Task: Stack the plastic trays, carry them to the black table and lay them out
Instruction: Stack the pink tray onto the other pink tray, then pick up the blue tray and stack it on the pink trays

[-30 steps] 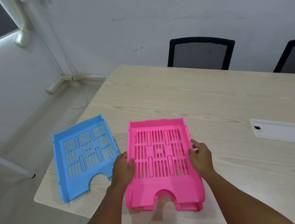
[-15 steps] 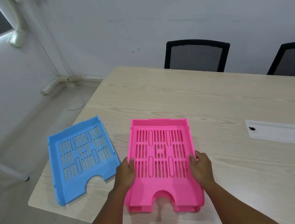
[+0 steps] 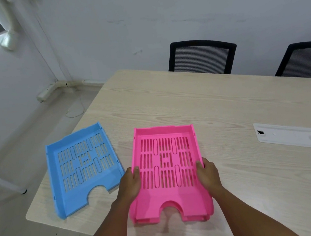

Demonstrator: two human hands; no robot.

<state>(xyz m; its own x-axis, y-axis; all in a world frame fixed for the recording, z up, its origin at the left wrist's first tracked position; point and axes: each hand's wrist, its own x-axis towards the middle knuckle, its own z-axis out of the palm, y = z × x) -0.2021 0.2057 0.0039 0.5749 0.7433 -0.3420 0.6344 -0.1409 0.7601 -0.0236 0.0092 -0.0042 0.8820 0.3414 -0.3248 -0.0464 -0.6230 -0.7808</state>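
Note:
A pink slotted plastic tray point(image 3: 164, 150) lies in front of me on the light wooden table point(image 3: 228, 109), with a second pink tray's edge showing under its near end. My left hand point(image 3: 130, 185) grips its left rim and my right hand point(image 3: 208, 174) grips its right rim, thumbs on top. A blue slotted tray point(image 3: 82, 166) of the same shape lies flat to the left, near the table's corner, apart from the pink one and from my hands.
A white flat cable-port plate point(image 3: 290, 136) is set in the table at the right. Two black mesh chairs point(image 3: 202, 57) point(image 3: 304, 60) stand behind the far edge. The table's left edge and rounded corner are close to the blue tray; grey floor lies beyond.
The pink tray stack has shifted slightly toward me with both hands still on its rims. The view has drifted a little; the blue tray has not moved.

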